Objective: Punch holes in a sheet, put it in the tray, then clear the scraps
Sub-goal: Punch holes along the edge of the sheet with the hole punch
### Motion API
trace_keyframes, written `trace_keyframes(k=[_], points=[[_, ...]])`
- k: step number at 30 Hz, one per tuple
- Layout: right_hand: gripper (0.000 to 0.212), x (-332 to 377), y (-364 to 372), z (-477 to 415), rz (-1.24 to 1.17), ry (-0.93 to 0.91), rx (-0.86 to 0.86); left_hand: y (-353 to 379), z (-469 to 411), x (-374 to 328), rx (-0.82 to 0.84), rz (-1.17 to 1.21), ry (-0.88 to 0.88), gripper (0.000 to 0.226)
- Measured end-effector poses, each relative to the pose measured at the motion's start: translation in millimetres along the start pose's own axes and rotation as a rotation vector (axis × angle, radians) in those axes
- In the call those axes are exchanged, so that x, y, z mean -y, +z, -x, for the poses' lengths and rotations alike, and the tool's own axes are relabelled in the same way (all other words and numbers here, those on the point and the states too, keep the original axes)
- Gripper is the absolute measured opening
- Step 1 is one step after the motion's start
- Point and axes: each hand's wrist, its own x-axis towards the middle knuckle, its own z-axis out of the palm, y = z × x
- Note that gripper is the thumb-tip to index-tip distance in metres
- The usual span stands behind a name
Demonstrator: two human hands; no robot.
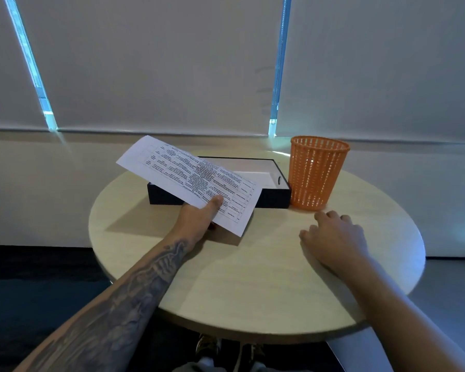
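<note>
A printed sheet [188, 175] with a table of text is held tilted above the left half of the black tray [274, 196], whose inside is white. My left hand [199, 217] grips the sheet's near edge, thumb on top. Palm down on the round table, my right hand [333, 240] lies in front of the orange mesh bin [317, 173], fingers spread, holding nothing. No hole punch is in view. A small dark red thing shows under my left hand; I cannot tell what it is.
The round pale wooden table [253, 285] stands by a wall with drawn blinds. The orange bin touches the tray's right end at the table's back. My shoes show under the table's near edge.
</note>
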Motion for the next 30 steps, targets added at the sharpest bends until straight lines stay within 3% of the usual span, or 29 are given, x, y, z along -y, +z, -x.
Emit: trace_keyframes(k=[4,7,10,15,20,24,27,30], points=[[0.043,-2.8,4.5,3.2,-0.05,0.055,0.024,-0.8,1.0,-0.4,0.005,0.013,-0.007,0.01],[0.037,-2.7,10.7,3.9,-0.188,-0.111,-0.048,-1.3,0.0,0.6,-0.006,0.013,-0.014,0.016],[0.047,2.8,7.1,7.3,-0.38,-0.258,-0.048,-2.5,-0.2,1.2,-0.004,0.016,-0.025,0.018],[0.065,-7.9,7.9,8.4,-0.103,-0.005,-0.034,-4.2,-1.2,0.8,-0.004,0.05,-0.011,0.015],[0.044,-0.1,11.5,1.9,-0.263,-0.14,-0.008,-4.5,-1.3,0.5,0.001,0.03,0.0,0.01],[0.026,21.3,-4.1,-0.9,-0.81,-0.156,0.177,-10.9,-3.3,-1.7,-0.031,0.05,0.024,0.016],[0.046,26.3,-23.1,-18.0,-1.016,-0.225,0.457,-13.4,-5.4,-2.1,-0.071,0.061,0.027,0.026],[0.06,24.9,-34.9,-36.9,-1.05,-0.272,0.774,-14.7,-8.6,0.6,-0.092,0.055,0.036,0.029]])
